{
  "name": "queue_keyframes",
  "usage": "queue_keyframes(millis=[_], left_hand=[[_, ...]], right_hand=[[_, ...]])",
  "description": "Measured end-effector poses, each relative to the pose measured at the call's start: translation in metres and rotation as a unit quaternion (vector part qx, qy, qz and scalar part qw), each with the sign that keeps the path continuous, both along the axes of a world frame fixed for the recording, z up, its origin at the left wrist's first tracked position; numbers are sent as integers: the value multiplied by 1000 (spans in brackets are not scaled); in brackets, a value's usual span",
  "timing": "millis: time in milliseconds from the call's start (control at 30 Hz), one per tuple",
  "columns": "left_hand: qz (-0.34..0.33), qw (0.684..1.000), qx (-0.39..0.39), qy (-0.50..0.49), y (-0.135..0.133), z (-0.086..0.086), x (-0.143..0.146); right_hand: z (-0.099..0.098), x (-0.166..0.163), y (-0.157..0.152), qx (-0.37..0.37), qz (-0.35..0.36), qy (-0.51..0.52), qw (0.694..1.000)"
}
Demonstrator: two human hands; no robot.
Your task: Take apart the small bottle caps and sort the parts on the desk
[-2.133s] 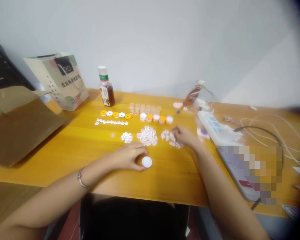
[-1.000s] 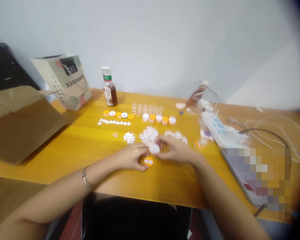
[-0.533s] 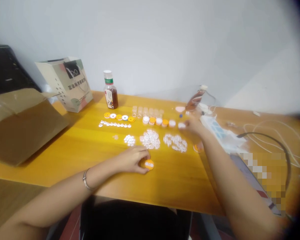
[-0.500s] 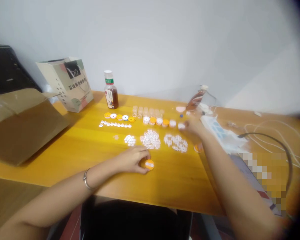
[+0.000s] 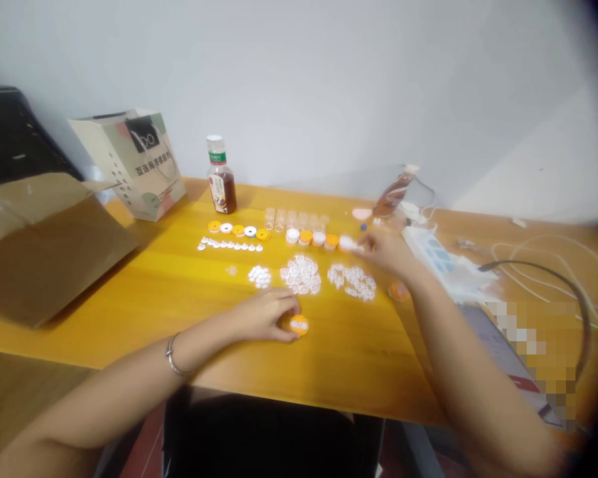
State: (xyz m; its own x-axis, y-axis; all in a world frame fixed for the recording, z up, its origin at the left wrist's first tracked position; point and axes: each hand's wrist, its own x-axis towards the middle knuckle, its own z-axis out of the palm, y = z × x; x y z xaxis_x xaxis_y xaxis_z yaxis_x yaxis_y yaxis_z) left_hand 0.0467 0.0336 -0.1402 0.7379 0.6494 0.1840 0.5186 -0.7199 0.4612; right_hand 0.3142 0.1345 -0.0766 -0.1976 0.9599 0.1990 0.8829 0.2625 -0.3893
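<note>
My left hand [image 5: 266, 315] rests low over the table, thumb and fingers curled at the left edge of an orange disc [image 5: 299, 324] with small white pieces on it. Farther back, my right hand [image 5: 391, 252] pinches a white round piece [image 5: 351, 243], slightly blurred, at the right end of a row of orange and white round pieces [image 5: 318, 238]. Between the hands lie a pile of clear-white ring-like pieces [image 5: 300, 275] and a pile of small white pieces [image 5: 352, 282]. A heap of white buttons [image 5: 259, 276] sits beyond my left hand.
Clear small cups [image 5: 292, 220] stand behind the row. At left are a cardboard box [image 5: 50, 252], a paper bag [image 5: 144, 172] and a dark drink bottle [image 5: 221, 179]. On the right are another bottle [image 5: 395, 192], a tissue pack [image 5: 441, 259] and a black cable [image 5: 542, 265].
My right hand has shifted a little left with the white round piece, bringing it against the row's end. My left hand stays at the orange disc.
</note>
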Motion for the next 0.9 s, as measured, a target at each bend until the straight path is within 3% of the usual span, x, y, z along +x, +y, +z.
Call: queue_keyframes(millis=[67, 133, 200, 433, 733, 900], left_hand=[[-3, 1000, -5, -1, 1, 1, 0], [-5, 1000, -10, -1, 2, 2, 0], [-6, 1000, -14, 0, 3, 3, -1], [-27, 999, -20, -37, 6, 3, -2], [-46, 997, -44, -53, 3, 9, -2], [-10, 997, -69, -45, 3, 8, 2]], right_hand=[[12, -15, -27, -112, 95, 25, 989], [17, -31, -53, -223, 233, 50, 945], [14, -46, -72, -270, 295, 34, 916], [-19, -69, -91, -262, 308, 22, 914], [-33, -71, -94, -244, 303, 65, 919], [-40, -74, -96, -238, 284, 90, 924]])
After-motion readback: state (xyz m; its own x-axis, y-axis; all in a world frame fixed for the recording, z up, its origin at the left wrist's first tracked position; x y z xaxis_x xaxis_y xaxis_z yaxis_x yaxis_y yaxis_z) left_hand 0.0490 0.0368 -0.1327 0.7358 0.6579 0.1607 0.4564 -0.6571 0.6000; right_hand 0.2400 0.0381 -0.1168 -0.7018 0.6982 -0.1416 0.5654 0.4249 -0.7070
